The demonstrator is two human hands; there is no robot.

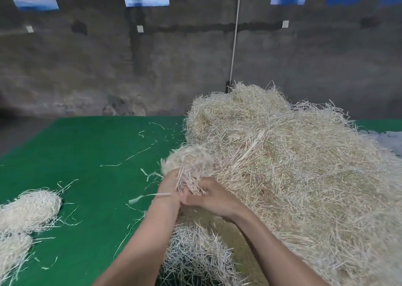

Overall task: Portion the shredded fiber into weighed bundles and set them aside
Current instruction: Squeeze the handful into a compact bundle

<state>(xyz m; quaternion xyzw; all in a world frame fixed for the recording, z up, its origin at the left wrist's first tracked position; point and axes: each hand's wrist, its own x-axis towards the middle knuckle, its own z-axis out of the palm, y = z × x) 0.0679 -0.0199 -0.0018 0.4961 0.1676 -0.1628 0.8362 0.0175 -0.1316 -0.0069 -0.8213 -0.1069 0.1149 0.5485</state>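
Shredded fiber (293, 166) is lying heaped on the green table (87, 155); the left hand (169, 190) and right hand (213, 196) are closing together around a tuft (191, 161), seemingly light, springy and tangle-prone, best gathered by its waist.

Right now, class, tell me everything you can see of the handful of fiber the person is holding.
The handful of shredded fiber is a pale, cream-white tuft of thin, flat strands, blurred at the top. Both hands clasp it from below, the left hand and right hand together. It sits raised above the green table, against the big pile.
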